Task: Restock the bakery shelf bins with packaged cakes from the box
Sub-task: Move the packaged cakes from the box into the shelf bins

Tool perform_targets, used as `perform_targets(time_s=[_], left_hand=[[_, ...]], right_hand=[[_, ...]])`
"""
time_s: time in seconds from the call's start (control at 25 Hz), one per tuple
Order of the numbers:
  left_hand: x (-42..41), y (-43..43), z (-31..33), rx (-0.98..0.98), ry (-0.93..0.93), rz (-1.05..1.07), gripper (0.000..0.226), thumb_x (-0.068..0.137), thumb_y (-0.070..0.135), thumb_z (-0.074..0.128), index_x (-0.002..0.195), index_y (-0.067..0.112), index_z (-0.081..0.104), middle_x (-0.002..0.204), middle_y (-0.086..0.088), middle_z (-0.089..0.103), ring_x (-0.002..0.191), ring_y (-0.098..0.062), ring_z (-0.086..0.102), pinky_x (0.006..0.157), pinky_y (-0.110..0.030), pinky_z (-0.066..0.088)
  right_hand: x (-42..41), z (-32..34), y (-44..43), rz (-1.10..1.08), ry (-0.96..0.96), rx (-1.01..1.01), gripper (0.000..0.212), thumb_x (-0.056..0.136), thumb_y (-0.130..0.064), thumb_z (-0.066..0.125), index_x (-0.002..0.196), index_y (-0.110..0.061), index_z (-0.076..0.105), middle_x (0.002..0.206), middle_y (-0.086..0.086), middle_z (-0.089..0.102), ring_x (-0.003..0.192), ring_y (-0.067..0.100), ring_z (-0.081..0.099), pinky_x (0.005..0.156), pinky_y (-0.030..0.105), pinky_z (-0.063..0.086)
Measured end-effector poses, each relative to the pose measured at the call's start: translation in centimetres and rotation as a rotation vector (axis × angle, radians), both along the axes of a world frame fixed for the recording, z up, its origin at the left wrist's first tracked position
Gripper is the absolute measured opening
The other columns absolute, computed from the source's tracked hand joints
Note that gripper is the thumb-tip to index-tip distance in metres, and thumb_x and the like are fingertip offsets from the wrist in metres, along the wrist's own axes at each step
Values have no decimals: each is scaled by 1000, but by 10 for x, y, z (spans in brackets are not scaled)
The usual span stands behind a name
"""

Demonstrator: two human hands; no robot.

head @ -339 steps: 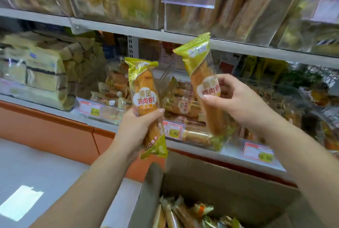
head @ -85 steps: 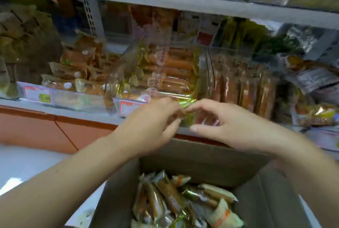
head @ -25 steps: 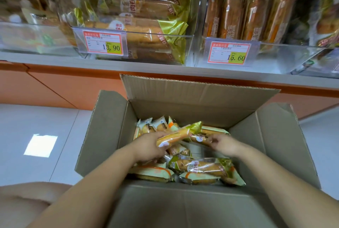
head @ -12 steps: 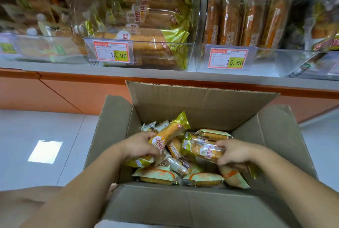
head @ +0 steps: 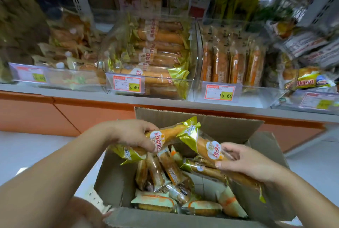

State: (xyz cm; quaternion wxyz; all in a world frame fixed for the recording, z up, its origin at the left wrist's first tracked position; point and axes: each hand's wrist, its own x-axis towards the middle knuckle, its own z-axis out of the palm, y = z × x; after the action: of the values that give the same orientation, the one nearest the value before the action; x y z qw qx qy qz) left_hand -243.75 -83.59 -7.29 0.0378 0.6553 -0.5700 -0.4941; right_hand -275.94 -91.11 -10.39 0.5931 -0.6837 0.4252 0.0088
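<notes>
Shelving runs across the upper frame, a pale shelf (head: pixel 165 102) over orange base panels, carrying clear bins side by side. At far left a bin of mixed wrapped pastries (head: pixel 73 58) is blurred; its label cannot be read. Next, the bin tagged 13.90 (head: pixel 146 58) holds gold-wrapped rolls stacked crosswise, well filled, matching the rolls in hand, so it is judged the destination. Beside it the bin tagged 15.60 (head: pixel 233 62) holds packets stood upright.

Below, the open cardboard box (head: pixel 211 123) sits against the shelf base, flaps spread for access, with assorted packets remaining inside. The left hand (head: pixel 134 136) is closed around one gold-wrapped roll (head: pixel 165 136) near its middle, lifted just above the box. The right hand (head: pixel 244 161) grips a second roll (head: pixel 207 147) between thumb and fingers, tilted up toward the shelf. One roll per hand suggests paired transfer. Task judged partly complete.
</notes>
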Motion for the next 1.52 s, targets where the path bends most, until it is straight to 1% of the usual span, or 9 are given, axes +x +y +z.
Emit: perform_targets(time_s=[0.08, 0.28, 0.4, 0.56, 0.84, 1.04, 1.28, 1.44, 1.52], left_hand=[[12, 1, 30, -47, -6, 11, 37, 79, 31, 78, 112, 35, 63, 99, 11, 69, 91, -8, 67, 75, -20, 54], [54, 4, 86, -150, -92, 42, 34, 78, 34, 78, 110, 33, 63, 100, 6, 68, 93, -13, 66, 84, -31, 57], [82, 3, 100, -216, -32, 97, 34, 79, 32, 78, 110, 30, 65, 97, 4, 71, 86, -12, 70, 76, -26, 57], [112, -3, 100, -262, 44, 152, 32, 72, 37, 81, 101, 36, 66, 95, 3, 72, 90, -20, 72, 87, -49, 57], [128, -12, 92, -240, 90, 143, 33, 75, 37, 80, 104, 39, 65, 98, 7, 71, 92, -17, 70, 87, -46, 57], [128, -13, 90, -229, 129, 152, 32, 76, 32, 81, 104, 35, 66, 97, 5, 72, 91, -18, 71, 88, -47, 57], [126, -15, 92, -218, 123, 158, 32, 75, 33, 81, 104, 34, 66, 99, 4, 72, 92, -19, 72, 87, -47, 58], [120, -16, 96, -214, 104, 155, 32, 77, 33, 81, 105, 30, 66, 99, 3, 72, 92, -19, 72, 89, -46, 57], [115, -17, 99, -215, 94, 152, 30, 78, 31, 80, 104, 29, 67, 98, 3, 72, 92, -19, 72, 89, -45, 57]], right_hand=[[14, 29, -3, 12, -43, -95, 63, 63, -50, 83, 115, -20, 64, 110, -1, 72, 102, 18, 67, 91, 34, 51], [84, 132, -18, 8, -74, -355, 51, 62, -47, 74, 110, -35, 61, 89, -14, 73, 71, 10, 70, 67, 25, 53], [151, 171, -56, 87, 77, -769, 63, 64, -61, 73, 121, -38, 57, 106, -15, 68, 89, 9, 65, 76, 27, 48], [247, 181, -115, 154, 301, -1118, 77, 71, -57, 73, 138, -30, 46, 134, -3, 56, 114, 20, 56, 93, 34, 48], [301, 126, -183, 248, 337, -1147, 71, 75, -44, 77, 138, -34, 45, 140, 2, 46, 126, 23, 44, 102, 34, 38], [293, 110, -193, 111, 109, -1090, 60, 76, -50, 73, 131, -40, 50, 132, -2, 46, 127, 22, 37, 106, 42, 34], [296, 111, -180, 175, 332, -1216, 61, 87, -68, 44, 142, -45, 33, 139, 0, 37, 134, 23, 25, 111, 43, 26], [262, 158, -129, 312, -19, -810, 54, 85, -68, 34, 124, -41, 57, 129, -25, 53, 121, -4, 46, 99, 27, 34], [239, 178, -100, 522, 33, -846, 46, 80, -67, 45, 119, -47, 58, 113, -36, 52, 105, -17, 47, 89, 16, 36]])
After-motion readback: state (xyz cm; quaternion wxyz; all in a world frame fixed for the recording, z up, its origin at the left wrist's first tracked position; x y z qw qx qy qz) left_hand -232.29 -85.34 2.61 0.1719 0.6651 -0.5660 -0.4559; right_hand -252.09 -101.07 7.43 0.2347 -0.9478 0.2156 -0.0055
